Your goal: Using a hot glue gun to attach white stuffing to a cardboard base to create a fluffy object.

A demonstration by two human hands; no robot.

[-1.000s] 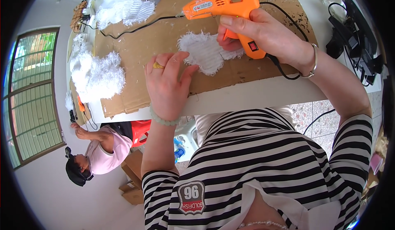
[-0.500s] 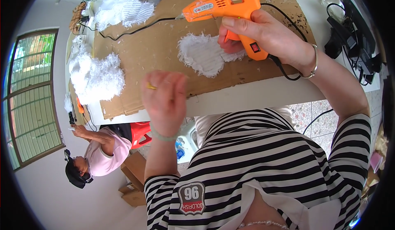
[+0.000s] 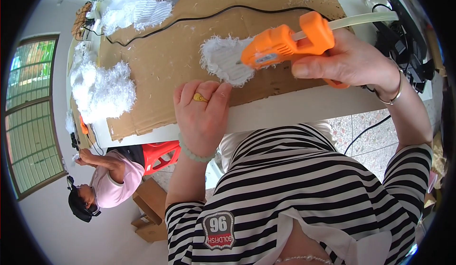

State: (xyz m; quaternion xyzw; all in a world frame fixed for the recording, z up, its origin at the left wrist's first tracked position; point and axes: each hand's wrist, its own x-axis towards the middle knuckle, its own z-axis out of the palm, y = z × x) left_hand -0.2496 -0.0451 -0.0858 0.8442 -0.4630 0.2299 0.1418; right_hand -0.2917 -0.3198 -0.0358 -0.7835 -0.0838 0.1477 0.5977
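My right hand (image 3: 354, 61) is wrapped round the handle of an orange hot glue gun (image 3: 280, 46). A long translucent glue stick (image 3: 363, 20) juts from the gun's back. The gun's nozzle points down over a white fluffy fabric piece (image 3: 225, 58), covering its right part. Whether the tip touches the fabric I cannot tell. My left hand (image 3: 203, 111), wearing a ring, rests at the near edge of this piece with fingers curled and pressed together. Its fingertips are hidden, so what they pinch, if anything, does not show.
Cardboard (image 3: 161, 65) covers much of the white table (image 3: 280, 103). White fluffy pieces (image 3: 102, 92) lie at the left, more (image 3: 137, 11) farther back. A black cord (image 3: 190, 18) crosses behind the gun. Black devices (image 3: 408, 42) stand at right. Another person (image 3: 116, 175) sits at left.
The glue gun has swung down and nearer, its nozzle now over the fluffy piece. My left hand has moved right and forward to the piece's near edge.
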